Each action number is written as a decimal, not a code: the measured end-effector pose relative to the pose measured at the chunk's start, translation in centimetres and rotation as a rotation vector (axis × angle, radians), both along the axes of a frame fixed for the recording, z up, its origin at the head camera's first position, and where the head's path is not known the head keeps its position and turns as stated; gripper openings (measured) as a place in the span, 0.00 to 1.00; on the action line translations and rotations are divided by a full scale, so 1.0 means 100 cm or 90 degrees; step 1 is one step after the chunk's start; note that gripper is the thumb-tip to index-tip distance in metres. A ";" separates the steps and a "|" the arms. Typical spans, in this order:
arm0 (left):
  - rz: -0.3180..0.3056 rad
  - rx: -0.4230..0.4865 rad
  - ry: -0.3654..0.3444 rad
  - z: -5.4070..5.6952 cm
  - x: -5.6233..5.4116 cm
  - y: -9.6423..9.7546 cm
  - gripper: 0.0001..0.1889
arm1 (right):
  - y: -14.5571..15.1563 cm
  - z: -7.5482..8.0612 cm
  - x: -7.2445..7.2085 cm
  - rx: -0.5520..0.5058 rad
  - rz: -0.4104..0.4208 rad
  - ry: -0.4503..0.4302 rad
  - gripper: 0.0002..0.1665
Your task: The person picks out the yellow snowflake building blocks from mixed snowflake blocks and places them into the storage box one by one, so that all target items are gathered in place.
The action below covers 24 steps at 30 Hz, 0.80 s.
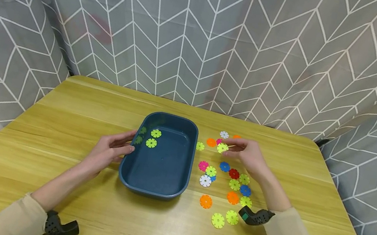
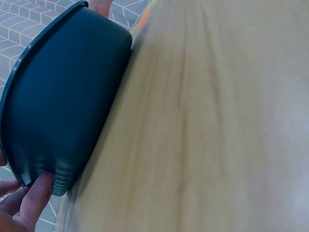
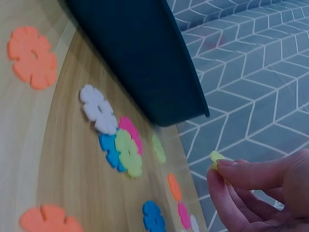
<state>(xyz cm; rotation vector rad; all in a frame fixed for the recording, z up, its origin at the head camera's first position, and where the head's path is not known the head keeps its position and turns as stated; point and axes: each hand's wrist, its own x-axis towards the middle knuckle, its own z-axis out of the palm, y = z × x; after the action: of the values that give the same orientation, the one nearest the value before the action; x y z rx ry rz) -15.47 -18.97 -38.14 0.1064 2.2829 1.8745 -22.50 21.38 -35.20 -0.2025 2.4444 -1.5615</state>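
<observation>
A dark blue plastic basin (image 1: 160, 171) stands on the table, two yellow-green notched discs (image 1: 151, 143) lying on its floor. My left hand (image 1: 110, 148) holds the basin's left side at the rim; in the left wrist view its fingers (image 2: 38, 195) press the outer wall (image 2: 72, 96). To the right of the basin, my right hand (image 1: 243, 156) pinches a yellow-green notched disc (image 1: 222, 147) between thumb and fingertips, raised above the table. The same disc (image 3: 216, 156) appears nearly edge-on in the right wrist view.
Several loose discs lie right of the basin, among them an orange disc (image 1: 206, 201), a white disc (image 1: 205, 180), a dark red disc (image 1: 234, 173) and a blue disc (image 1: 245, 190). Some overlap. A patterned grey curtain (image 1: 194, 39) hangs behind the wooden table (image 1: 81, 108).
</observation>
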 end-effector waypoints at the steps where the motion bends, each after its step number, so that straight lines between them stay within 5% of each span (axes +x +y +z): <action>1: -0.001 0.000 0.001 0.000 0.000 0.000 0.33 | -0.002 0.001 0.000 -0.004 0.004 -0.002 0.23; 24: -0.006 0.019 -0.002 0.002 0.002 0.001 0.33 | -0.025 0.009 -0.003 -0.024 0.056 -0.011 0.24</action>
<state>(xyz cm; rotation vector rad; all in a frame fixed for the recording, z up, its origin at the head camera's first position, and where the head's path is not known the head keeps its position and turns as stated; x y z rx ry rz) -15.30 -18.91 -37.90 0.1183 2.2491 1.9026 -22.77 18.86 -34.28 -0.2974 2.3611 -1.5652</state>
